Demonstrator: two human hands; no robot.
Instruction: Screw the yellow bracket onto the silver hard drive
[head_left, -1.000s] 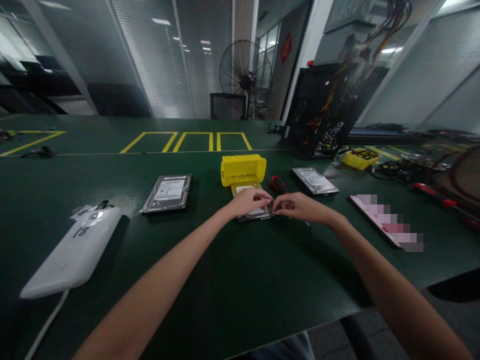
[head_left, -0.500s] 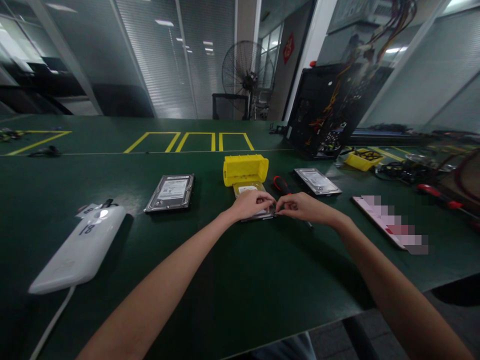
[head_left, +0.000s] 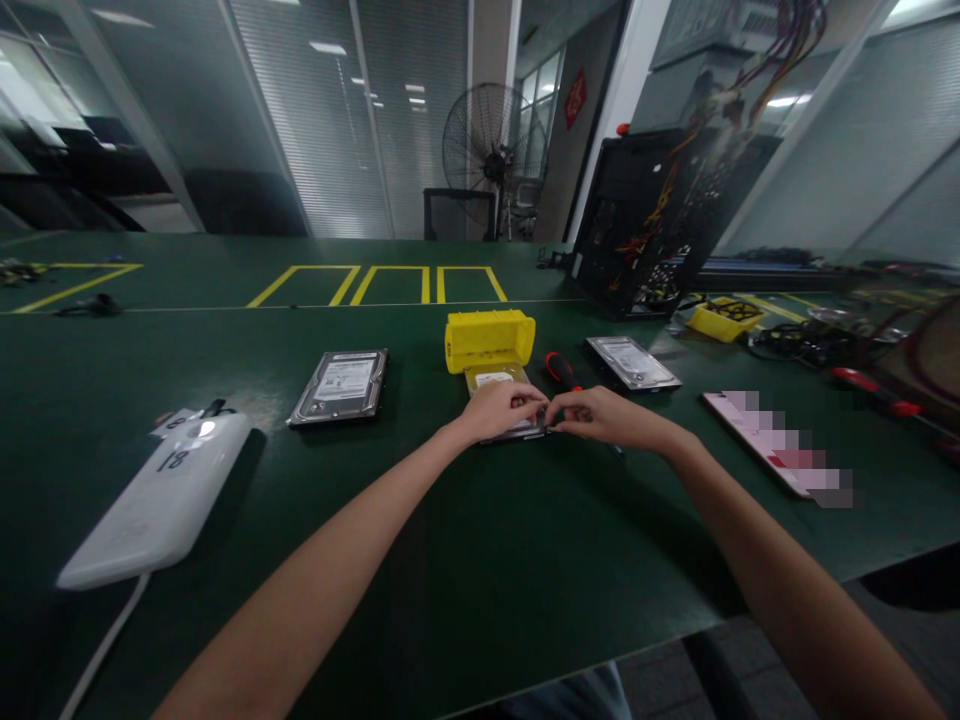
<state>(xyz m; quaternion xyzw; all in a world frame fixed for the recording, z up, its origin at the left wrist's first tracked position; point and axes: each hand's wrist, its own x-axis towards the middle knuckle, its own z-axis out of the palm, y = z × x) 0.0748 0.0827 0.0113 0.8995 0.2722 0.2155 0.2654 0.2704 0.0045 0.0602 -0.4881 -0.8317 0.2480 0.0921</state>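
Observation:
A hard drive (head_left: 493, 377) lies on the green table just in front of a tipped yellow bin (head_left: 490, 340), partly covered by my hands. My left hand (head_left: 504, 408) rests over its front part, fingers curled together; whatever they pinch is too small to make out. At the drive's right edge, my right hand (head_left: 581, 411) has thumb and fingertips pressed together, close to the left fingertips, on something hidden or tiny. A screwdriver with a red and black handle (head_left: 561, 371) lies behind and under my right hand, its tip showing in front.
Other hard drives lie left (head_left: 341, 386) and right (head_left: 632, 362). A white device (head_left: 161, 500) with a cable is at the left, a pink phone (head_left: 757, 440) at the right. An open computer case (head_left: 637, 220) and a small yellow bin (head_left: 724, 320) stand at the back right.
My right hand has moved slightly left, closer to my left fingertips. The other objects have kept their places.

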